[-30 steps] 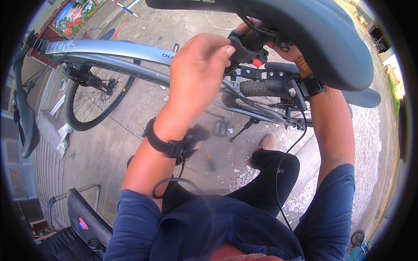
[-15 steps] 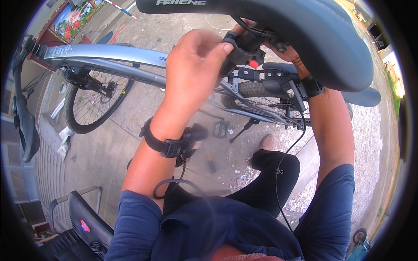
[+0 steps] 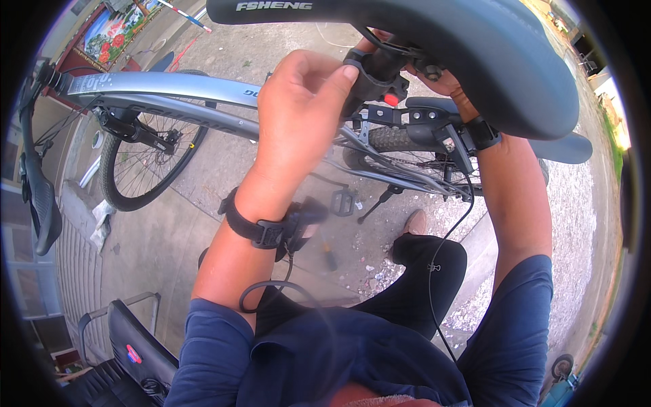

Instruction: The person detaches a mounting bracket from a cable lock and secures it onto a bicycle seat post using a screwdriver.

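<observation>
A black bicycle saddle [image 3: 434, 41] fills the top of the view, with a black clamp [image 3: 371, 80] and its small red part [image 3: 391, 100] round the seat post just below. My left hand [image 3: 298, 102] is closed, its thumb pressing the clamp's near left edge and its fingers curled behind. On the post's far side, my right hand [image 3: 444, 85] reaches round under the saddle; its fingertips show beside the clamp's top, and the saddle hides much of it. The silver-grey bicycle frame [image 3: 183, 85] runs leftward from there. Both wrists carry black strapped devices.
The front wheel [image 3: 152, 159] and handlebar [image 3: 37, 203] stand to the left. Behind the post are the rear tyre [image 3: 390, 140] and black mudguard [image 3: 563, 150]. A pedal [image 3: 343, 202] hangs low. A black chair [image 3: 139, 346] is at lower left. A cable [image 3: 444, 244] dangles by my right arm.
Both hands stay at the clamp, with hardly any shift in their grip. The saddle and clamp sit very slightly further left in the view.
</observation>
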A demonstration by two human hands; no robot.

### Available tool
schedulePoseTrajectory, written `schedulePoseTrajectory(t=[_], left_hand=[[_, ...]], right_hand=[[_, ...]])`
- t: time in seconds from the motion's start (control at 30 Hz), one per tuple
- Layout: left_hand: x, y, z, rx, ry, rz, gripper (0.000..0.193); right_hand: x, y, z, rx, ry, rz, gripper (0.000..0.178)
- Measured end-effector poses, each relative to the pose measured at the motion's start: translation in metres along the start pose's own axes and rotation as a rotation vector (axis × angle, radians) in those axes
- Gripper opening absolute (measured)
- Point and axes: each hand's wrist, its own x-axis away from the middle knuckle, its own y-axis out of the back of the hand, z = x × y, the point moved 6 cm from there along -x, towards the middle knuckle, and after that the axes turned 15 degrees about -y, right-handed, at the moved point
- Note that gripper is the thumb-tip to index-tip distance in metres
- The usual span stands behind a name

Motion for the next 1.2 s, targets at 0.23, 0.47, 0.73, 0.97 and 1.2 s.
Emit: schedulePoseTrajectory(t=[0.23,0.47,0.73,0.97,1.2], left_hand=[[0.003,-0.002,0.003,0.012,0.042,-0.037,0.018],[0.008,-0.005,0.006,-0.010,0.017,-0.096,0.022],[-0.013,0.004,0.002,-0.137,-0.022,0.102,0.026],[-0.019,0.006,0.003,-0.110,-0.007,0.189,0.031],[-0.026,0.006,-0.003,-0.208,-0.213,0.284,0.023]], right_hand=[[0.001,-0.001,0.000,0.004,0.003,-0.004,0.043],[0.001,0.000,0.002,0.000,0.009,-0.005,0.043],[0.001,0.000,0.000,0.004,0.012,-0.005,0.044],[0.003,-0.002,0.002,0.019,0.023,0.000,0.045],[0.005,-0.005,0.006,0.048,0.037,0.002,0.046]])
